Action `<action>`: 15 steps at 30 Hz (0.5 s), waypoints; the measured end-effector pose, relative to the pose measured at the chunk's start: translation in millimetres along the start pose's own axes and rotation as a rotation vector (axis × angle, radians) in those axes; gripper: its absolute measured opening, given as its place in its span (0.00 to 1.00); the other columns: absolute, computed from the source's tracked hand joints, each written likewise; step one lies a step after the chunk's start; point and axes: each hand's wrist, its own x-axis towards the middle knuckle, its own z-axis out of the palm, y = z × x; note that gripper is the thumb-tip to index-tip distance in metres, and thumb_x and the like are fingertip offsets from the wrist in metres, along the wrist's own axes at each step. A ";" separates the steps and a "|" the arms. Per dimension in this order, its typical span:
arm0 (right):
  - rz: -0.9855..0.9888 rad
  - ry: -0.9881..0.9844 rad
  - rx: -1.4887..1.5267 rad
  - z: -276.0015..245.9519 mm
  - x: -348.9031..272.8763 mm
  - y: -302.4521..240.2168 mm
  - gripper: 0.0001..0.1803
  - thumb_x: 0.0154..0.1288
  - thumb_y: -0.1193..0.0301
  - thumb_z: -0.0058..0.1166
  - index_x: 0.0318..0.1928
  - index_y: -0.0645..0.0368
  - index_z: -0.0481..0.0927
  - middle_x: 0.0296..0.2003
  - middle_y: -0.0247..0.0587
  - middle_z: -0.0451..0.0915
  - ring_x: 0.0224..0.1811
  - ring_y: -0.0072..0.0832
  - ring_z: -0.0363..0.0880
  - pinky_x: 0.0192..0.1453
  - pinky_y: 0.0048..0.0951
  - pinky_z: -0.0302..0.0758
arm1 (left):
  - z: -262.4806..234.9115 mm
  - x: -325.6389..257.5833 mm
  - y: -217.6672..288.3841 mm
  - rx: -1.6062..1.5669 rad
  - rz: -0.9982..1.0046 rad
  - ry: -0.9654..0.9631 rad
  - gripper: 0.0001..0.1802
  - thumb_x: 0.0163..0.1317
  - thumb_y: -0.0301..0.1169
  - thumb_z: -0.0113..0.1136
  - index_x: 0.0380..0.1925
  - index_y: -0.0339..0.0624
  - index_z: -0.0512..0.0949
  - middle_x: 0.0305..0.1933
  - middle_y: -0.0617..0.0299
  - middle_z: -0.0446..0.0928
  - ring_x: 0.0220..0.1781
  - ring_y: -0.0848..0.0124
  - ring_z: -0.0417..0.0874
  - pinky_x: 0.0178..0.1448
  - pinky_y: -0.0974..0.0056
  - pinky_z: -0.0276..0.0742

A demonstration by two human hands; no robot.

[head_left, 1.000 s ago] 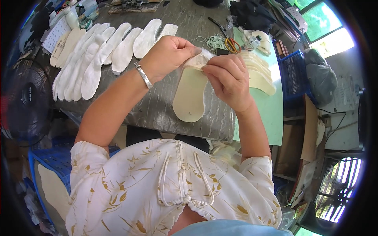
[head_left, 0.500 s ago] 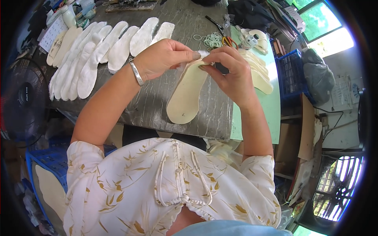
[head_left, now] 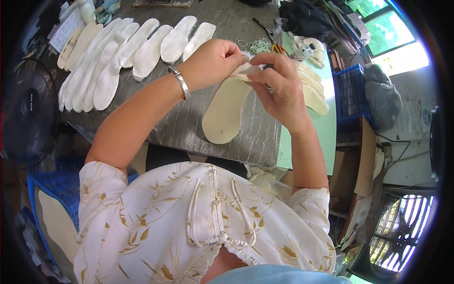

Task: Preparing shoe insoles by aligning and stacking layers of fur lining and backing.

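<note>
A cream insole (head_left: 223,116) hangs between my hands over the table, its wide end toward me with a small dark mark on it. My left hand (head_left: 213,64) is closed in a pinch at the far end, on the insole's white fluffy layer. My right hand (head_left: 282,90) pinches the far right edge between thumb and fingers. At that end the white layer (head_left: 242,70) shows above the cream one. The fingers partly hide where the layers meet.
White fluffy insoles (head_left: 106,71) lie in an overlapping row on the grey table (head_left: 175,123), at the left. More cream insoles (head_left: 313,92) rest on a green sheet (head_left: 307,137) at right. Beyond my hands are rubber bands (head_left: 260,46) and orange-handled pliers (head_left: 278,48). A fan (head_left: 30,104) stands far left.
Both hands still hold the insole's far end. My left hand has shifted slightly right and away from me, and my right fingers have bent more. More of the white layer shows between them.
</note>
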 end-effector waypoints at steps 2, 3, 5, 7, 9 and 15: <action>-0.073 -0.011 -0.023 1.4 -1.4 -1.9 0.11 0.47 0.83 0.63 0.31 0.57 0.77 0.45 0.36 0.81 0.44 0.36 0.79 0.52 0.40 0.73 | 0.2 7.6 -9.4 0.034 -0.022 0.004 0.14 0.71 0.36 0.56 0.30 0.39 0.79 0.23 0.73 0.73 0.26 0.85 0.70 0.29 0.74 0.67; -0.128 -0.053 -0.040 2.9 -7.6 0.2 0.11 0.48 0.82 0.62 0.31 0.57 0.76 0.44 0.36 0.81 0.44 0.36 0.79 0.55 0.42 0.73 | 3.7 12.7 -14.1 0.071 -0.008 0.042 0.14 0.70 0.37 0.56 0.30 0.38 0.79 0.23 0.71 0.74 0.25 0.83 0.70 0.30 0.72 0.68; -0.241 -0.103 0.006 6.3 -14.2 -9.3 0.08 0.50 0.78 0.58 0.32 0.60 0.73 0.40 0.37 0.82 0.43 0.36 0.81 0.59 0.46 0.74 | 2.6 32.7 -51.2 0.292 0.145 0.352 0.15 0.68 0.37 0.57 0.30 0.35 0.79 0.23 0.65 0.76 0.24 0.77 0.72 0.31 0.66 0.71; -0.309 -0.154 0.034 6.4 -22.2 -33.4 0.08 0.51 0.75 0.56 0.31 0.60 0.72 0.39 0.40 0.82 0.42 0.38 0.81 0.54 0.43 0.77 | -17.7 47.0 -68.0 0.258 -0.036 0.376 0.15 0.68 0.37 0.55 0.31 0.34 0.80 0.24 0.61 0.78 0.26 0.74 0.76 0.32 0.63 0.73; -0.328 -0.201 0.134 5.0 -31.1 -52.4 0.09 0.50 0.74 0.56 0.31 0.61 0.72 0.40 0.41 0.81 0.42 0.39 0.81 0.50 0.40 0.79 | -33.3 54.0 -86.0 0.196 -0.087 0.484 0.16 0.67 0.37 0.55 0.29 0.34 0.79 0.23 0.63 0.78 0.25 0.74 0.76 0.31 0.64 0.73; -0.179 -0.210 0.278 -7.9 -34.3 -40.0 0.11 0.52 0.78 0.58 0.38 0.59 0.75 0.42 0.41 0.81 0.42 0.38 0.81 0.40 0.35 0.79 | -31.4 60.1 -77.4 -0.115 -0.169 0.401 0.16 0.66 0.40 0.58 0.27 0.38 0.78 0.21 0.68 0.74 0.21 0.79 0.71 0.26 0.68 0.68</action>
